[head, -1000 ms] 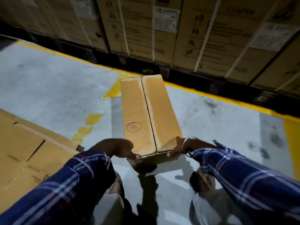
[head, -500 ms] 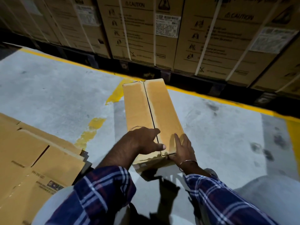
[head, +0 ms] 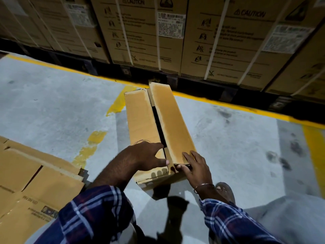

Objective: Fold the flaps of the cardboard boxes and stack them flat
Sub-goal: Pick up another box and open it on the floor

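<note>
A long narrow cardboard box (head: 140, 118) stands on the concrete floor in front of me, its two top flaps lying lengthwise. The right flap (head: 173, 120) is lifted a little, leaving a dark gap along the middle seam. My left hand (head: 140, 155) rests with spread, fairly straight fingers on the near end of the left flap. My right hand (head: 196, 167) is at the near right corner, fingers on top of the right flap and thumb under its edge. A stack of flattened boxes (head: 29, 184) lies on the floor at the lower left.
A wall of large strapped cartons (head: 175, 36) on dark pallets runs across the back, behind a yellow floor line (head: 228, 105). Grey concrete floor (head: 237, 147) surrounds the box. My right foot (head: 226, 190) is just behind my right wrist.
The right flap has risen and the seam has opened into a dark gap. My left hand's fingers have spread flatter on the left flap; my right hand has slid to the flap's near corner.
</note>
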`<state>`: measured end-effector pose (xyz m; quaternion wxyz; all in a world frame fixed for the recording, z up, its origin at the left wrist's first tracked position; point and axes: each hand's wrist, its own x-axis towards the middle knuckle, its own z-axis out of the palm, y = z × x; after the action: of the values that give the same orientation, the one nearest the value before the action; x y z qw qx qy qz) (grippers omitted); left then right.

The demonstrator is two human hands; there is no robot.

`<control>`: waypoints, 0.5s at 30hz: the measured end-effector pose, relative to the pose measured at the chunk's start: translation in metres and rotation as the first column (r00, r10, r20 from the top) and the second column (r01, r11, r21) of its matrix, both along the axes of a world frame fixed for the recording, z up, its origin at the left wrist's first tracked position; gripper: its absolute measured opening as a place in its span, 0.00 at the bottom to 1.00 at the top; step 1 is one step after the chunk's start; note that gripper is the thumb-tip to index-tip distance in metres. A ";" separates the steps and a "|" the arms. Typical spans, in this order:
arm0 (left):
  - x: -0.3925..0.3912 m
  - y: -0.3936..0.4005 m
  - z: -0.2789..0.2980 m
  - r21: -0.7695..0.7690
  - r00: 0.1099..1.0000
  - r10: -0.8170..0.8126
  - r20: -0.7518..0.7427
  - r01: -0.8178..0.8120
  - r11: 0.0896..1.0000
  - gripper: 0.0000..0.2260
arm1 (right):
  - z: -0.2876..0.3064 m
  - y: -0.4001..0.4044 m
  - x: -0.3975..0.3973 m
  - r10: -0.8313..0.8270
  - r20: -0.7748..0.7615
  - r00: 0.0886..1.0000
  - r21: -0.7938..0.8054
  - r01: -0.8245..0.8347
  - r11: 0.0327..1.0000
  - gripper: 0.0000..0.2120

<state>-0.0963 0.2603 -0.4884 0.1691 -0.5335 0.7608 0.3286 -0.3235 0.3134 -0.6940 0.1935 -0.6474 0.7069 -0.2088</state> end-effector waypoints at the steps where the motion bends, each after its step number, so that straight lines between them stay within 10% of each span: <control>1: 0.003 -0.001 0.000 -0.002 1.000 0.002 0.013 -0.002 1.000 0.33 | 0.000 0.001 -0.002 -0.012 0.047 0.999 -0.032 0.013 0.999 0.28; 5: 0.013 -0.003 0.000 0.013 0.999 0.013 0.039 -0.014 1.000 0.34 | 0.023 0.004 -0.003 -0.240 0.194 0.951 -0.103 0.263 0.959 0.18; 10: 0.016 -0.004 0.003 0.014 1.000 0.017 0.022 -0.017 1.000 0.34 | 0.003 -0.024 -0.034 -0.774 0.479 0.414 0.328 0.733 0.596 0.36; 13: 0.019 -0.005 0.003 0.016 0.999 0.034 0.015 -0.034 0.999 0.34 | 0.002 -0.048 -0.062 -0.912 0.307 0.273 0.562 0.721 0.405 0.31; 15: 0.022 -0.008 0.003 0.024 0.999 0.045 0.018 -0.046 0.999 0.34 | 0.021 -0.051 -0.064 -0.918 0.213 0.335 0.479 0.783 0.396 0.42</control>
<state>-0.0745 0.2527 -0.4854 0.1744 -0.5513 0.7430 0.3369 -0.3871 0.2619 -0.6730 0.3024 -0.0697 0.8971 -0.3145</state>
